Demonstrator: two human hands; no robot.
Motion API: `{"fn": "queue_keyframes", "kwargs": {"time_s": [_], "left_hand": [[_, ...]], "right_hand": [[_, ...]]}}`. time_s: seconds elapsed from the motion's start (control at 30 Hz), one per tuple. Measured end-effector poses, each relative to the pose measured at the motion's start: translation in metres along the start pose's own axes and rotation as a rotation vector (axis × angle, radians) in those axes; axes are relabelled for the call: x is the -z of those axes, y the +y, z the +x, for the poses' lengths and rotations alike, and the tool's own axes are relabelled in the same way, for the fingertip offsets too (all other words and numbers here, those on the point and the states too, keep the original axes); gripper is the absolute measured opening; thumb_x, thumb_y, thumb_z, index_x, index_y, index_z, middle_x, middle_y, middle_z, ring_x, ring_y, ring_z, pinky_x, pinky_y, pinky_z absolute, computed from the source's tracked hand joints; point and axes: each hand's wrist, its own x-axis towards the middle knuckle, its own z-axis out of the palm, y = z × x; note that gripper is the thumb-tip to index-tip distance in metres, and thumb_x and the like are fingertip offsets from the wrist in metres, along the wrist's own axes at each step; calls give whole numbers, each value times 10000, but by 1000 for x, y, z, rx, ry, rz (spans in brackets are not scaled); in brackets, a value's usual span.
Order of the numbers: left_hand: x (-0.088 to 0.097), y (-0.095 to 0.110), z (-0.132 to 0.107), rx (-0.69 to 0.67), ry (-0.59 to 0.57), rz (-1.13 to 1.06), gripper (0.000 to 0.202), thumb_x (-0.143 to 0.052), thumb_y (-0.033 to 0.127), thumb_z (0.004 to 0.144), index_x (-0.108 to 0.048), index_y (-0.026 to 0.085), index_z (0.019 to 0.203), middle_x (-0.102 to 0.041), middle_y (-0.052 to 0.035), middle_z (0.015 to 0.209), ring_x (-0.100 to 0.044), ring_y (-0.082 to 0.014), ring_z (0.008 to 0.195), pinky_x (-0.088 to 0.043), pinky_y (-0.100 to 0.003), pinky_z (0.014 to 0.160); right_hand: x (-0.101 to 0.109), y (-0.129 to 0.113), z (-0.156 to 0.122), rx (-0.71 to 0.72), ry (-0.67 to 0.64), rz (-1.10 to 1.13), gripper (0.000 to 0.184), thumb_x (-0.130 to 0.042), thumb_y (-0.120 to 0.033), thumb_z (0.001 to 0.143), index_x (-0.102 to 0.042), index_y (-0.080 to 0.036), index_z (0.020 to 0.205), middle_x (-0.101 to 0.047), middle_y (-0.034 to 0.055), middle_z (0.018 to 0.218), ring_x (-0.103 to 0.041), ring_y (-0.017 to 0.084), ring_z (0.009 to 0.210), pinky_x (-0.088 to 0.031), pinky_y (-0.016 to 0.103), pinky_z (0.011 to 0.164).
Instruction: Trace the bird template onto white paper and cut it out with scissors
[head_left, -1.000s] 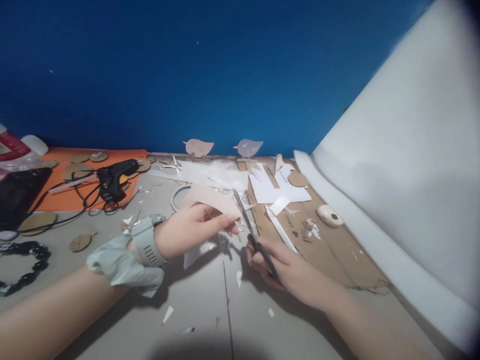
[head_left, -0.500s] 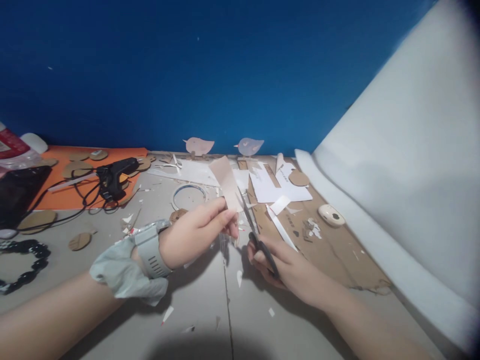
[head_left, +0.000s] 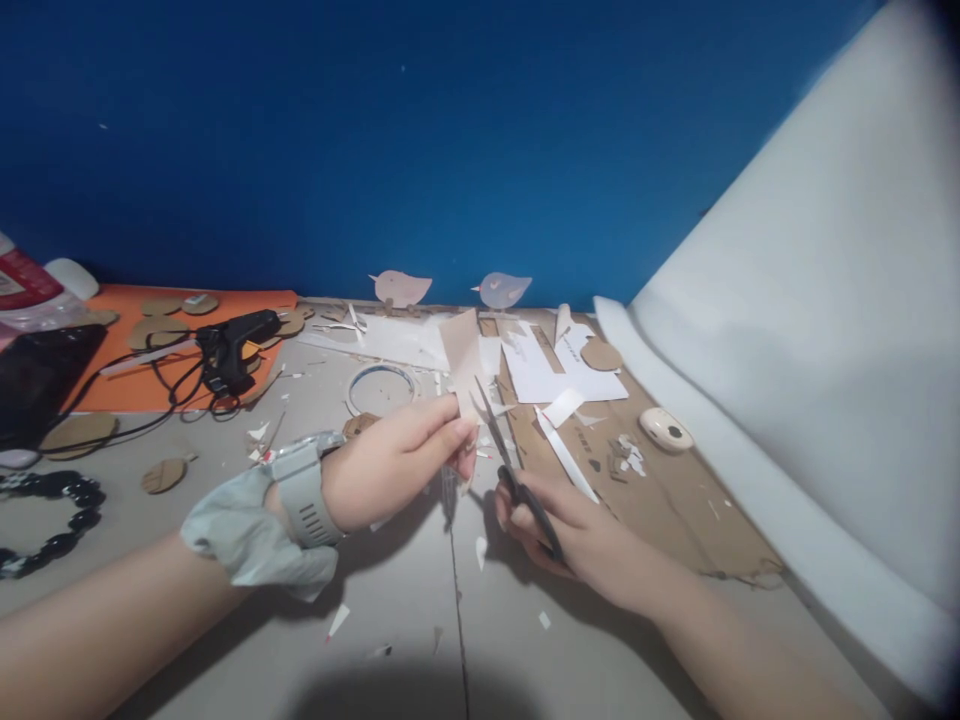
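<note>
1. Head view: L hand pinches lower end of a pale pink paper strip btwn thumb & fingers; strip stands up from the grip, slightly tilted, above mid table.
2. R hand is closed round the black handles of the scissors; blades slightly parted, pointing up & left. Tips overlap strip's R edge in view; can't tell if they touch it.
3. L wrist wears a wristwatch w/ pale band, plus a grey-green scrunchie just below it.
4. Just beyond L hand: tape roll, flat on the table.
5. Far L: black glue gun w/ a white glue stick, on an orange sheet; cardboard discs lie around it. Nearer, at L edge: black beaded bracelet.
6. Back edge, by the blue wall: pink bird cutout & lavender bird cutout, both upright, side by side, apart.
7. R of scissors: brown cardboard sheet bearing notched white paper, a narrow white strip, small paper scraps & a cream oval object.
8. Far R: big white sheet, curving up from table level.
</note>
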Motion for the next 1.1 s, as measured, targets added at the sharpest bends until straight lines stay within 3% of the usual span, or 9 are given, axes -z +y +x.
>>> {"fn": "queue_keyframes", "kwargs": {"time_s": [0.33,0.63,1.1], "left_hand": [[-2,0,2,0,0,-32,333,-297,334,944,-499,176,732,-561,36,702,-535,-103,711,-397,-246,739],[-4,0,1,13,-3,-44,330,-298,343,941,-502,176,744,-577,28,712,-548,-113,718,-407,-258,743],[0,0,0,-6,-25,9,353,-286,359,940,-515,182,737,-567,23,721,-541,-123,730,-404,-260,753]], "right_hand": [[-1,2,1,51,10,49,329,-438,-482,891,-503,-164,840,-356,-63,602,-301,51,456,-238,178,399],[0,0,0,35,6,43,267,-434,-411,912,-504,-163,845,-359,-65,598,-298,50,449,-239,182,403],[1,0,-1,33,13,-27,323,-407,-475,906,-492,-176,821,-401,-48,628,-320,57,484,-257,175,419]]}}
